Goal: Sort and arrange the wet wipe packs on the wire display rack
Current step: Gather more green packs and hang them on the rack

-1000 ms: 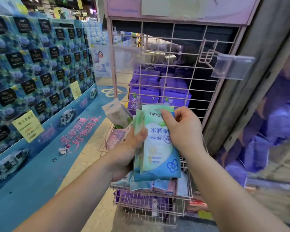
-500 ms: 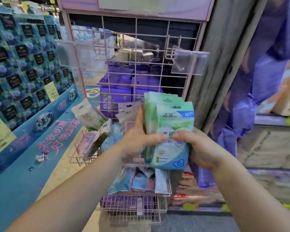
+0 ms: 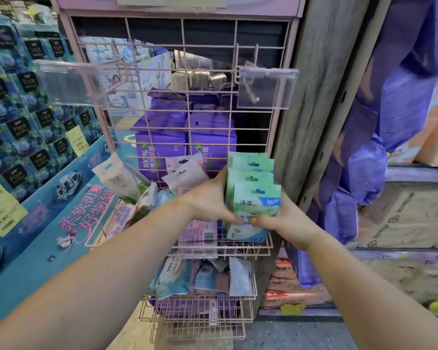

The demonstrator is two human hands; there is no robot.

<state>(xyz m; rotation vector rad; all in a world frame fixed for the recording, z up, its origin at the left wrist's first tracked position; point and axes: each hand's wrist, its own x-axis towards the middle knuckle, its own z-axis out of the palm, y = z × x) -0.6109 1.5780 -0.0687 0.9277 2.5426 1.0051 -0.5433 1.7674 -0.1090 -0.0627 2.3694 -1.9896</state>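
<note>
1. The left hand (image 3: 209,203) and the right hand (image 3: 286,223) both have fingers closed around a stack of green packs (image 3: 253,195), held upright over the right end of the top basket (image 3: 238,245).
2. At 9 o'clock from the stack, pink and white packs (image 3: 185,173) lie jumbled; sorting seems only begun.
3. The lower basket (image 3: 202,296), at 6 o'clock, is mixed too.
4. Behind the wire rack (image 3: 182,102) stand purple boxes (image 3: 162,152), and at 9 o'clock a blue shop display (image 3: 23,97).

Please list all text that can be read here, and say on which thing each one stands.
"洁柔" and "10": green wipe pack held in both hands.
"100%" and "80": purple pack behind the rack.
"Face": dark boxes at left.
"999": blue pack in lower basket.
Yellow price tags: blurred.
</note>
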